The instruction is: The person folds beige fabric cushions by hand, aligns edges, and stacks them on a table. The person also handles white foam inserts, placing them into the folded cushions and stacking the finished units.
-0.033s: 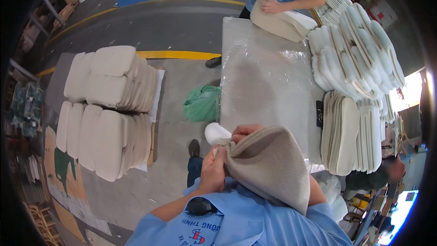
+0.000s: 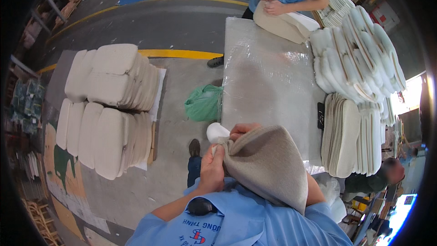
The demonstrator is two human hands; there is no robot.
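Note:
A grey-beige fabric cushion cover [image 2: 273, 166] is held up close to my chest, its broad end toward my right arm. My left hand [image 2: 212, 167] pinches the gathered edge of the cover between thumb and fingers. Just beyond it, my right hand [image 2: 243, 130] is closed on the same edge, and its fingers are partly hidden by the cloth. A rounded piece of white padding [image 2: 217, 132] sticks out past my hands on the far left. The cover hides most of my right forearm.
A plastic-wrapped table [image 2: 268, 77] lies ahead. On its right stand beige cushion covers [image 2: 339, 134] and white foam pads [image 2: 348, 59]. Across it, a person's hands [image 2: 273, 7] work on another cushion. Stacked beige cushions [image 2: 109, 141] stand left; a green bag [image 2: 202, 103] sits beside the table.

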